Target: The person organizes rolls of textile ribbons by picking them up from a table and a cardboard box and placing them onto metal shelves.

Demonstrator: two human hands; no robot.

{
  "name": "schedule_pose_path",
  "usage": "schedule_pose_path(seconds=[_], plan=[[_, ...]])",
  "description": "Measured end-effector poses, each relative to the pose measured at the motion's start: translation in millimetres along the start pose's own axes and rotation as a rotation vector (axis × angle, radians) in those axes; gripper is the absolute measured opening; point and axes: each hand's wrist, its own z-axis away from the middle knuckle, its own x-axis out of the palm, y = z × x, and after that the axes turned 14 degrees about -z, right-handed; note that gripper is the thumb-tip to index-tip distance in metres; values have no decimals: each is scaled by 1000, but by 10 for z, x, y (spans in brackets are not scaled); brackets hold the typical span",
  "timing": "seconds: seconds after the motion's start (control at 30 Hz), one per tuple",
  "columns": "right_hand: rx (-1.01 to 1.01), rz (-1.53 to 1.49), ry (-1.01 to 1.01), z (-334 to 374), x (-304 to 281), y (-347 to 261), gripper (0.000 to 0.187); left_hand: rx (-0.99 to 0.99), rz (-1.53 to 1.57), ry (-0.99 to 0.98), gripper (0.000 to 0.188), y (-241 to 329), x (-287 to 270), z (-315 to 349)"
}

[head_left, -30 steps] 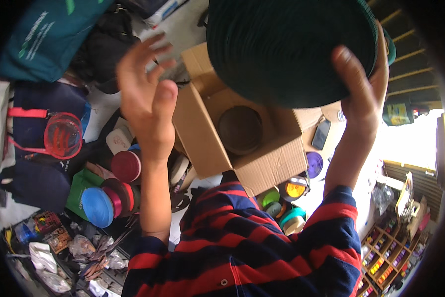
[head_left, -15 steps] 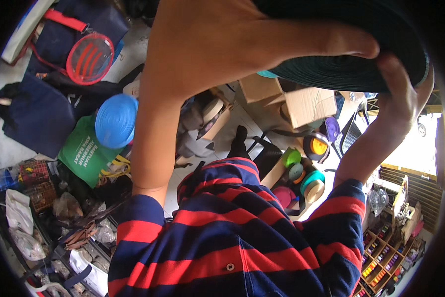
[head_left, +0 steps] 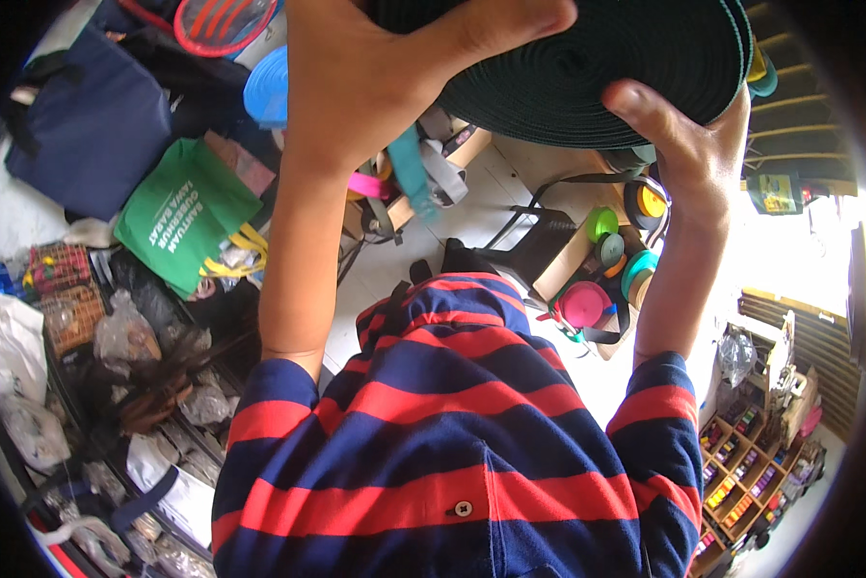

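Note:
A large, tightly wound roll of dark green webbing (head_left: 587, 72) is held up in front of me, its coiled flat side turned toward me and its upper part cut off by the picture's edge. My left hand (head_left: 380, 77) grips its left side, with the thumb laid across the coil. On the right edge, my right hand (head_left: 688, 144) is closed around the roll, thumb pressed on the coiled face. The other fingers of both hands are mostly hidden behind the roll.
Left of me lie a navy bag (head_left: 91, 125), a green bag (head_left: 187, 212), a blue roll (head_left: 267, 87) and plastic-wrapped bundles (head_left: 129, 328). A cardboard box (head_left: 563, 265) beside a black chair (head_left: 529, 241) holds colourful rolls, including a pink one (head_left: 582, 303). A wooden rack (head_left: 741, 477) of thread spools stands right.
Both hands and the webbing roll have shifted left in the picture, the roll still gripped between them. The view has swung too, bringing more of the pink roll and chair into sight.

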Motion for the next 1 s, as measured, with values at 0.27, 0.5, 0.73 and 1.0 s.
schedule_pose_path(seconds=[0.27,0.5,0.73,1.0], plan=[[-132,321,-272,185,472,-273,75,-31,-782,91,80,596,-397,600],[104,-45,-315,571,318,-155,69,17,-1066,91,37,1151,-716,1049],[191,-356,-369,971,84,-222,62,-254,-869,130,40,1474,-44,1708],[270,-1018,-45,1551,467,-191,37,-494,-870,589,54,1507,692,2360]])
